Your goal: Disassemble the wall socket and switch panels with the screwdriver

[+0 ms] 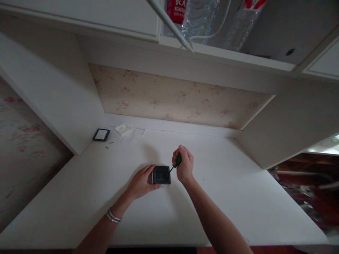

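On the white desktop, my left hand grips a small square box with a black face and white sides, fingers and thumb around its left side. It looks like a wall socket on its mounting box. My right hand is closed around the green handle of a screwdriver. The screwdriver's thin shaft slants down to the left, its tip at the right part of the black face. Whether the tip sits in a screw is too small to tell.
At the back left lie a black-framed panel with a white centre, a white box, a thin white frame and two small screws. Overhead, an open shelf holds plastic bottles. A white cable hangs down from it.
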Tool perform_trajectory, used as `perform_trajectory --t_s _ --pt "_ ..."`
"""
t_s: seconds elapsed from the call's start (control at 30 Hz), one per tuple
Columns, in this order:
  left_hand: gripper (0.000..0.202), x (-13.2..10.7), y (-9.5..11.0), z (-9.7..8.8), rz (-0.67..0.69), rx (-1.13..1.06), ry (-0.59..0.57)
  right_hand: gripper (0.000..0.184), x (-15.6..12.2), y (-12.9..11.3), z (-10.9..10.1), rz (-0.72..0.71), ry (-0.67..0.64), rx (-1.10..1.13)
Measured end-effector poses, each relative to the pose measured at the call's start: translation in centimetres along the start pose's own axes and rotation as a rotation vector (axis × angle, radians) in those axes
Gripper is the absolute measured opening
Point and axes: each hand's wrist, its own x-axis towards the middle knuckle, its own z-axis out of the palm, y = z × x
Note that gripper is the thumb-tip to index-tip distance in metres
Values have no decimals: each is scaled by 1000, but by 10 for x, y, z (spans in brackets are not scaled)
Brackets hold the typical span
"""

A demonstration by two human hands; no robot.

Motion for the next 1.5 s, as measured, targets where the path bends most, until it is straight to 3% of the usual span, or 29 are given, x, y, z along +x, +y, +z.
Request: perform_trajectory --t_s 0.6,0.7,0.77,0.9,0.97,1.03,1.17,1.4,1.47,1.5 --pt "83 -1 -2 -1 14 34 0 37 -3 2 4 9 -59 -73" --pt "83 -1 -2 -1 12 30 -5 32 1 -4 5 30 -184 -178" --pt "83 -1 -1 -1 9 21 -4 28 5 -13 8 4 -290 -399" --pt "83 0 0 -2 8 2 -6 32 15 -43 15 -188 -377 -1212" --pt "81 0 -1 -3 14 1 -7 39 20 -60 19 -163 -419 -1594" --pt "82 0 -1 -2 19 5 -5 41 24 -73 21 -127 -540 -1806" --pt "82 -1 -3 -1 15 16 -9 41 33 -89 22 -133 -800 -1884" --pt "82 0 -4 -2 21 9 -22 27 44 -109 15 -95 -1198 -1694" --pt "82 0 -4 -2 20 6 -21 29 44 -110 16 -80 -1226 -1711" --pt "82 1 -4 -2 20 3 -18 35 43 -109 17 -82 -1174 -1768"
